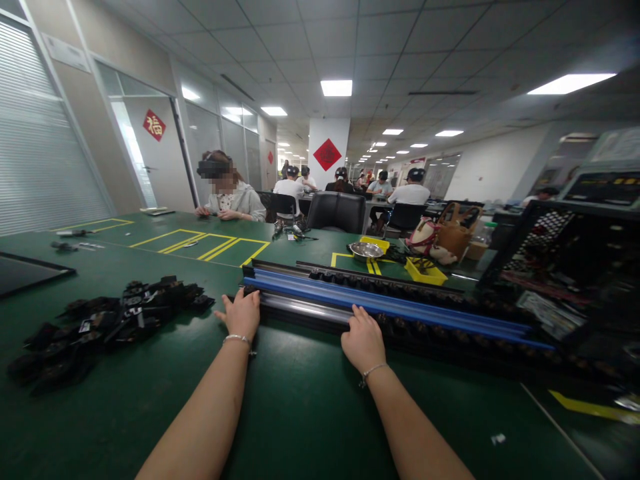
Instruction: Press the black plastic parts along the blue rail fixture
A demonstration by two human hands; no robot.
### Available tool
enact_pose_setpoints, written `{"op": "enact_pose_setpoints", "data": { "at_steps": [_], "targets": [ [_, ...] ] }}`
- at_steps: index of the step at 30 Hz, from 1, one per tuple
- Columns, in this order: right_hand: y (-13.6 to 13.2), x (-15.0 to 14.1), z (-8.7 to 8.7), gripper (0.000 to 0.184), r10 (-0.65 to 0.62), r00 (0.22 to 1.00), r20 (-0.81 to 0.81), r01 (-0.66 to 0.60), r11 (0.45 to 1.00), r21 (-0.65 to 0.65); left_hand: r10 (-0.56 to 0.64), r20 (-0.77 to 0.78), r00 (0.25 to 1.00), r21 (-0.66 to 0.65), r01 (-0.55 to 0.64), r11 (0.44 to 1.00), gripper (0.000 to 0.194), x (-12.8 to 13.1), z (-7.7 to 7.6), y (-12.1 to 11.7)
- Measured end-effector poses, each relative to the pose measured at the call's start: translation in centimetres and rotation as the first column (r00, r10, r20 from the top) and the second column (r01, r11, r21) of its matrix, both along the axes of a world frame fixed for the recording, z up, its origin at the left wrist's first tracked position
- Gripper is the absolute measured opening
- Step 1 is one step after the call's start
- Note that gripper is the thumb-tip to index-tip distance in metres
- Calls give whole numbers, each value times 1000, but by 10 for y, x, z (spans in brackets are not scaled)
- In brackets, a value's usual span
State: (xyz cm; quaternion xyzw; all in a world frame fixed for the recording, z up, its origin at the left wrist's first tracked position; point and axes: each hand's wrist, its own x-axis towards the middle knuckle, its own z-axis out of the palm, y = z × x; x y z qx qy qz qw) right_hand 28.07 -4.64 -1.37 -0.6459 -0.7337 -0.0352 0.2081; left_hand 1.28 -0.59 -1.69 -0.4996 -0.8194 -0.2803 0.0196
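Long parallel rails lie across the green table: a blue channel (320, 292), a shiny silver strip (305, 308) in front of it, and black rows of small parts along the sides. My left hand (242, 315) is at the left end of the silver strip, fingers spread, with some reaching past its black end. My right hand (364, 337) rests on the near side of the rails further right. Its index finger is stretched out onto the silver strip, and the other fingertips are partly hidden. To the left of my left hand lies a heap of small black parts (135, 310).
Behind the rails stand a metal bowl (367, 251) and a yellow tray (425, 272). An open black equipment case (545, 267) rises at the right. A dark flat panel (30, 273) lies at the left edge. A co-worker (233, 197) sits across the table (295, 413).
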Motion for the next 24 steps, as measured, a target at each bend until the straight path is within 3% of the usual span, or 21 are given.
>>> {"op": "enact_pose_setpoints", "data": {
  "at_steps": [10,19,24],
  "targets": [
    [0,0,2,36,0,1000,10,0,1000,2,18,-2,1000,-2,-18,1000,43,-4,2,0],
    [0,0,0,35,-1,1000,14,1,1000,16,57,-76,996,-10,-57,998,43,-31,-1,6],
    [0,0,0,35,-5,1000,1,5,1000,10,62,-81,995,-21,-64,998,45,-34,0,7]
  ]
}}
